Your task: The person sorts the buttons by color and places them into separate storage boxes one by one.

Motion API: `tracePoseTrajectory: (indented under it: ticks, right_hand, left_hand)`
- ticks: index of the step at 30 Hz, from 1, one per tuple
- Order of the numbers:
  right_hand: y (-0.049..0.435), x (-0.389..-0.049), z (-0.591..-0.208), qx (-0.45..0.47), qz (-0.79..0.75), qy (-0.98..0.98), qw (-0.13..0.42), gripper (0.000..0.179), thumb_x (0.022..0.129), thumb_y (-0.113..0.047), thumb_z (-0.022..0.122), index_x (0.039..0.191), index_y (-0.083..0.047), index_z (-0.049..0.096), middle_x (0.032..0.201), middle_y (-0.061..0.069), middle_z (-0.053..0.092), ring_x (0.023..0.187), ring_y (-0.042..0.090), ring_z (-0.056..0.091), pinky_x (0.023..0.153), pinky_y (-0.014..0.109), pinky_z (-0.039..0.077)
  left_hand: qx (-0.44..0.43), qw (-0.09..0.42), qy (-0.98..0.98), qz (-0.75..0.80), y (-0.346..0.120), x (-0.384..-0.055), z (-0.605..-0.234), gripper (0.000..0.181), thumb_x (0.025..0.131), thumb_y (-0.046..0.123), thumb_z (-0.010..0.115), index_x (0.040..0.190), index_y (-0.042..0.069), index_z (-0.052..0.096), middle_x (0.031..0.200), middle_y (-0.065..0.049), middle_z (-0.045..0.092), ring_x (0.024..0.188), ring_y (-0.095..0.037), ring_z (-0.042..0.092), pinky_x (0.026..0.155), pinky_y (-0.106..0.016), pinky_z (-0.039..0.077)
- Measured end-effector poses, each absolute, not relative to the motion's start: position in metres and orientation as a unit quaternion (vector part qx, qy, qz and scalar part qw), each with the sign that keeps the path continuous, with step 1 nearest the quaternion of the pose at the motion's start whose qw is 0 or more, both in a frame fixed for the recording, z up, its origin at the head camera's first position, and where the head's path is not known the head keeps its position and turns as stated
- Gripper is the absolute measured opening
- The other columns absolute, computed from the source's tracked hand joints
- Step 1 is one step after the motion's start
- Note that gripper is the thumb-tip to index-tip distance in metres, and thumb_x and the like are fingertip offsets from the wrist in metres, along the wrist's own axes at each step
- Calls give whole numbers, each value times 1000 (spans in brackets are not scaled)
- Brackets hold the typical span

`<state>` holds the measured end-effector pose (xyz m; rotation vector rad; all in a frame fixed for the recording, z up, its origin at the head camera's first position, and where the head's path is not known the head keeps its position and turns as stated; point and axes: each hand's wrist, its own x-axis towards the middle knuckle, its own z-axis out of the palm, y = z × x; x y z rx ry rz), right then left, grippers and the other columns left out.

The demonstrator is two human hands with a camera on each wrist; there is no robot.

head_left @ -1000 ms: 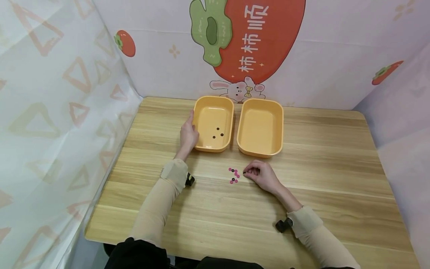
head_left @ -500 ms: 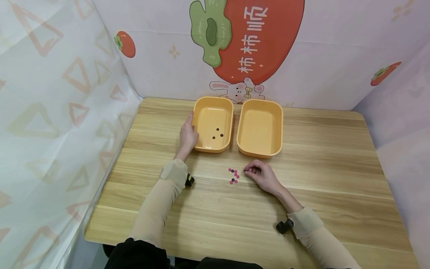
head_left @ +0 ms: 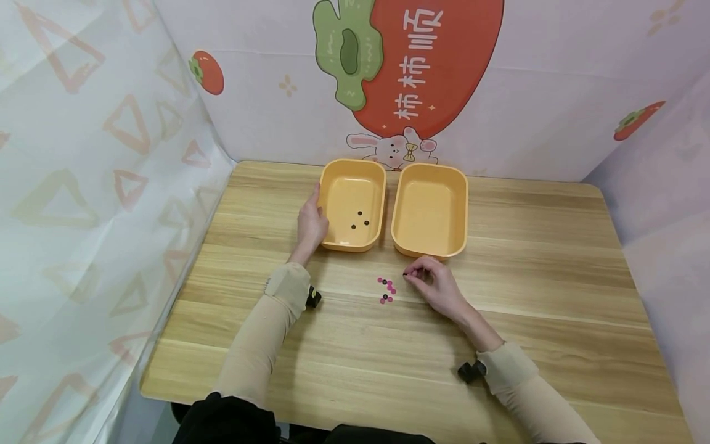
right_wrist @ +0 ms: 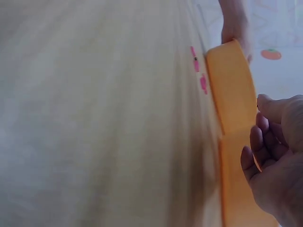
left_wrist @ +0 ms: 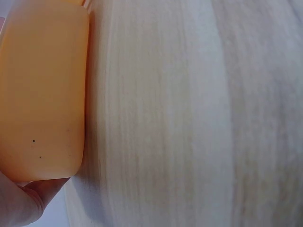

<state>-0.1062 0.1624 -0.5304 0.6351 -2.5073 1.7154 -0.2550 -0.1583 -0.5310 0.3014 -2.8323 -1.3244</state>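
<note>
My left hand (head_left: 312, 223) rests against the outer left wall of the left yellow bin (head_left: 352, 244), its fingers lying along the side below the rim. Three small black beads (head_left: 367, 223) lie inside that bin. Between the thumb and index fingertips of my right hand (head_left: 438, 288) is pinched a small dark bead (head_left: 405, 274), held just in front of the right yellow bin (head_left: 429, 250). In the right wrist view its other fingers are loosely bent. Several pink beads (head_left: 390, 300), with two black beads (head_left: 385, 296) among them, are clustered left of this hand.
The two bins stand side by side at the back of the wooden table (head_left: 527, 259), a narrow gap between them. Behind the table hangs a printed cloth (head_left: 543, 111); another cloth (head_left: 127, 185) hangs along the left side.
My right hand has moved slightly away from the body, toward the right bin, with the bead between its fingertips. The left hand and the bins stay in place.
</note>
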Motion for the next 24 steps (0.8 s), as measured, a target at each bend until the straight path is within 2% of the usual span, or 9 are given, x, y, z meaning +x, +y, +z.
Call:
tracePoseTrajectory:
  ticks: [5,12,18,24]
  right_hand:
    - [161,-109,-514,223,563,-794,48,15,88,16,79,96,4,75,92,17,76,83,5,60,70,12,51]
    - [161,-118,-494,236,553,-795,81,17,88,19,78,97,4,76,90,15,74,83,6,58,71,11,49]
    - [161,-138,-478,236,533,-806,104,14,90,16,78,97,3,76,88,15,72,83,6,57,71,11,48]
    - [157,-161,-467,231,521,-814,108,9,93,11,79,98,3,77,88,15,72,83,10,57,71,19,49]
  left_hand:
    - [100,-6,-901,-422,-158,-254,-528,79,108,-6,46,176,28,24,179,-5,37,145,-35,59,135,-47,43]
    - [101,-3,-896,-431,-158,-251,-525,78,108,-6,46,176,27,25,179,-4,37,146,-33,58,135,-46,43]
    - [93,4,-903,-419,-162,-254,-533,79,107,-7,46,176,25,25,179,-5,37,161,-33,46,138,-46,37]
    - [91,-13,-900,-427,-157,-252,-521,80,106,-10,45,176,21,24,182,-1,30,167,-31,34,142,-43,28]
